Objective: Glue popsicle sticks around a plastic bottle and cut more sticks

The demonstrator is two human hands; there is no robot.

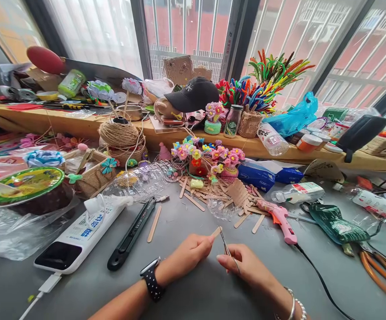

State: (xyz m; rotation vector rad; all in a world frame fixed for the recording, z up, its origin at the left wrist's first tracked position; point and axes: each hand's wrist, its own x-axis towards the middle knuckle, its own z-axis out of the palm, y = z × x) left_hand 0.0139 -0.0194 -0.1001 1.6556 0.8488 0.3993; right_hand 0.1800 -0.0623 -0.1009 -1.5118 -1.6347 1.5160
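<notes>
- Craft stick [216, 231] sits in front of you, above the bare near part of the desk [93, 289], gripped in your left hand [195, 250], its free end at the scissors [225, 244].
- Your left fingers are pinched together on it — probably to keep that short end steady against the metal.
- Your right hand [242, 262] has its fingers closed around the scissor handles, the tips angled up to the stick; whether the blades are parted, you cannot tell from here.
- Loose sticks [206, 190] lie heaped beyond your hands, likely for easy reach; the pink glue gun [281, 218] rests to the right, its cord apart from your wrist.
- On the wooden shelf [161, 138], a woven pot [249, 124] is crammed with colourful pipe cleaners [246, 94] — bundled upright, it seems, for easy picking.
- Beside the glass bottle [233, 121], whose contents are unclear, a mint-green pot [212, 128] carries pink flowers [215, 110].
- At left, a twine-covered box [96, 180] holds small pieces too jumbled to name.
</notes>
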